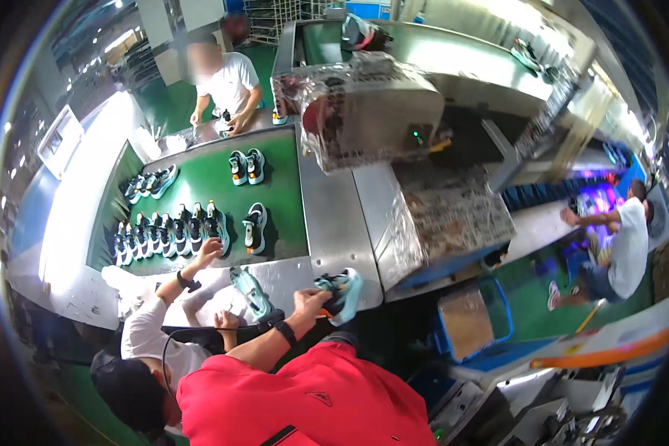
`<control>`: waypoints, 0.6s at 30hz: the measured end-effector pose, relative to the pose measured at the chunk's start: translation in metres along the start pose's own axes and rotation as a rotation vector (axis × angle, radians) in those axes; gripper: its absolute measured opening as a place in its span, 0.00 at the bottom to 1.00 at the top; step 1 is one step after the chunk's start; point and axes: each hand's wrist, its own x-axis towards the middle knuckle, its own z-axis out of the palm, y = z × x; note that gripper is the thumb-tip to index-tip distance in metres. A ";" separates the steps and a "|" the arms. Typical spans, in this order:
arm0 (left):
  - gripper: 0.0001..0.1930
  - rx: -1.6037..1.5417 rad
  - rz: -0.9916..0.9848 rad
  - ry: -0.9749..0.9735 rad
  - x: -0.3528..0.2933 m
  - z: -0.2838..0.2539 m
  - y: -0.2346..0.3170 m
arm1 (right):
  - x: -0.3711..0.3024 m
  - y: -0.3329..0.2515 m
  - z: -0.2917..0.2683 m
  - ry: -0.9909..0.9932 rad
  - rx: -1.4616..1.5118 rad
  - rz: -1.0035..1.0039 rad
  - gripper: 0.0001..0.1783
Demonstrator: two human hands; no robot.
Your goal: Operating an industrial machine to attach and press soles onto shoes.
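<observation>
My left hand (310,309), on the arm with a black wristband, is closed around a sneaker (341,296) in black, white and pale mint. The sneaker is held over the near edge of the metal table. Just left of that hand, a mint-green shoe (250,292) lies on the metal surface. My right hand does not show. Beyond, a pair of sneakers (247,166) and a single sneaker (255,228) stand on the green conveyor belt (279,193), left of a long row of sneakers (172,232).
A co-worker in white (152,331) at my left reaches one hand to the row. Another person (230,82) handles a shoe across the belt. A plastic-wrapped machine (372,111) stands ahead; a blue-framed cart (464,323) is at right. Someone sits (624,253) further right.
</observation>
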 end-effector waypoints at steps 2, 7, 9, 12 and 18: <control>0.13 -0.029 0.061 0.108 0.056 -0.018 0.005 | 0.015 -0.094 0.037 -0.039 0.128 -0.245 0.21; 0.10 -0.069 0.213 0.199 0.189 -0.053 0.055 | -0.024 -0.498 0.053 -0.270 0.643 -0.800 0.22; 0.09 -0.048 0.255 0.265 0.236 -0.051 0.094 | -0.041 -0.628 0.034 -0.092 0.499 -1.203 0.25; 0.15 0.102 0.230 0.409 0.326 -0.067 0.121 | -0.091 -0.802 0.007 -0.051 0.463 -1.656 0.27; 0.15 0.048 0.186 0.506 0.454 -0.109 0.185 | -0.202 -1.027 0.030 0.073 0.411 -2.161 0.36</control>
